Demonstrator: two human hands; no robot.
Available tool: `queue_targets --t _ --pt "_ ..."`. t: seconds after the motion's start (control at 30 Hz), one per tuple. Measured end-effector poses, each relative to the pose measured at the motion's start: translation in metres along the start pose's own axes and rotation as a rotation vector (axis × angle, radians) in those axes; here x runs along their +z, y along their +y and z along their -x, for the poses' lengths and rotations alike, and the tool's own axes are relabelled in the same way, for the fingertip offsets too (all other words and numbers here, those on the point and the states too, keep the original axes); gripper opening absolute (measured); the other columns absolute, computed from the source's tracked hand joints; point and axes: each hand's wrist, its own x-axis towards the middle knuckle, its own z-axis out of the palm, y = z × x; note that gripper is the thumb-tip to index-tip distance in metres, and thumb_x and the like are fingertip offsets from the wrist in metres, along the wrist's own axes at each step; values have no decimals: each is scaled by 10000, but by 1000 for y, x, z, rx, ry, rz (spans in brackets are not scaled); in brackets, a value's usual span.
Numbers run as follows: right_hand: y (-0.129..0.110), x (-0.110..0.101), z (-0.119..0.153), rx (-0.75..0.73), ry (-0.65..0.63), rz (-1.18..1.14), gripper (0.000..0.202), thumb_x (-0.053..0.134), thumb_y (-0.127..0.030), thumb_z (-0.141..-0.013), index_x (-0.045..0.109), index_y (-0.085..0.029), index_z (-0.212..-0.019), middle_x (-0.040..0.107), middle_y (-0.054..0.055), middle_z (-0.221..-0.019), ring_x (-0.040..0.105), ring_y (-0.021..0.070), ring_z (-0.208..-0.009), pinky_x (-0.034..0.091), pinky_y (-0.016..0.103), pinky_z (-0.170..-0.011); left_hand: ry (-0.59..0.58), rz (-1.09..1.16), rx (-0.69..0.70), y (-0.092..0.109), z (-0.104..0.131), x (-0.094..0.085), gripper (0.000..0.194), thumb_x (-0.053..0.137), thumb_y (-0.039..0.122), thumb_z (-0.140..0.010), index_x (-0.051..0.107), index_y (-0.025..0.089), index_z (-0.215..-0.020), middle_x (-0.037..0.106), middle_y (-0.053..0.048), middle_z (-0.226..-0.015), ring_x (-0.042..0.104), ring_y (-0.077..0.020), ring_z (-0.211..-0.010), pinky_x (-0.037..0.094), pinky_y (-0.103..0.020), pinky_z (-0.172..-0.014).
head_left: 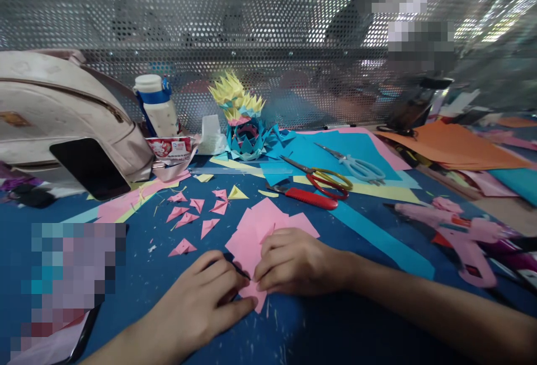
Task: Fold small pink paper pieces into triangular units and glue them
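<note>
Pink piece (259,301), thin paper with a small pointed end at 6 o'clock, lies on the tabletop (319,320) between the hands. The left hand (210,292) has fingers curled and its thumb across the paper; the right hand (300,261) is bent inward, fingertips at the upper edge. Whether either hand pinches the paper or merely presses it, I cannot tell.

Flat, square-cornered pink sheets (247,236) fan out at 12 o'clock, partly under the right hand. Small, crisply folded triangles (187,219) scatter at 10 o'clock. At 1 o'clock, a smooth red handle (311,199) sits just beside looped metal scissors (331,181). A straight-edged blue strip (390,242) slants past the right forearm toward 3 o'clock, with a pink plastic glue gun (453,231) beyond it.

Scuffed blue surface gives room at 5 to 6 o'clock; at 8 to 9, a black-rimmed slab (89,332) bounds it. Far off at 12, a spiky folded-paper model (243,113) stands before perforated metal (251,18).
</note>
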Motion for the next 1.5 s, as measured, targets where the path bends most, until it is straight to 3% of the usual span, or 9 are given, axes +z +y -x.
queue_targets --t 0.37,0.53,0.7,0.9,1.07,1.27,1.37,1.5 --pt "1 -1 -2 -1 -6 -32 159 530 -258 -1039 676 -220 -1090 765 35 -1099 677 153 -962 461 332 -912 21 -7 0 1 2 2 222 494 233 -1088 690 236 -983 661 7 -847 583 -143 -792 465 -313 -841" --pt "0 -2 -1 33 -19 -45 179 513 -265 -1051 682 -230 -1100 765 40 -1095 671 147 -985 453 332 -927 11 -29 44 1 0 1 220 485 201 -1083 701 225 -1052 674 -15 -854 580 -156 -786 485 -332 -830" --pt "-2 -3 -2 20 -15 -60 287 413 -317 -1091 679 -210 -1105 760 49 -1108 653 160 -978 455 337 -913 8 -49 76 1 -1 0 224 495 155 -1066 704 205 -1005 695 -31 -865 596 -171 -774 489 -385 -888" --pt "-5 -4 -4 38 -29 -3 283 415 -323 -1087 679 -220 -1096 758 50 -1090 664 159 -990 461 331 -922 -100 -113 155 6 6 -8 266 459 136 -1049 676 138 -1203 738 -68 -1034 666 -214 -936 410 -433 -1076" --pt "-14 1 -2 30 -2 163 218 492 -310 -1053 667 -197 -1115 757 53 -1068 675 161 -958 482 326 -833 -166 -276 188 16 10 -11 295 482 211 -1029 681 124 -1229 769 -78 -1060 690 -240 -986 379 -419 -1103" --pt "-34 4 -9 140 -89 406 174 524 -286 -1016 669 -190 -1018 724 30 -975 581 167 -815 397 320 -684 -169 -440 117 32 15 -6 266 559 265 -974 701 160 -1174 796 -78 -1019 726 -250 -949 302 -439 -1151" --pt "-41 -3 -17 196 -161 486 151 587 -282 -971 658 -192 -874 645 31 -805 507 186 -766 345 335 -670 -176 -462 84 35 18 -4 283 608 300 -944 708 170 -1174 801 -95 -981 739 -264 -927 231 -446 -1182" --pt "-48 -19 -21 267 -290 493 201 625 -285 -946 649 -198 -766 611 41 -733 475 198 -702 302 350 -633 -185 -435 96 34 18 -6 298 615 322 -938 710 171 -1177 798 -111 -987 742 -271 -948 213 -450 -1178"
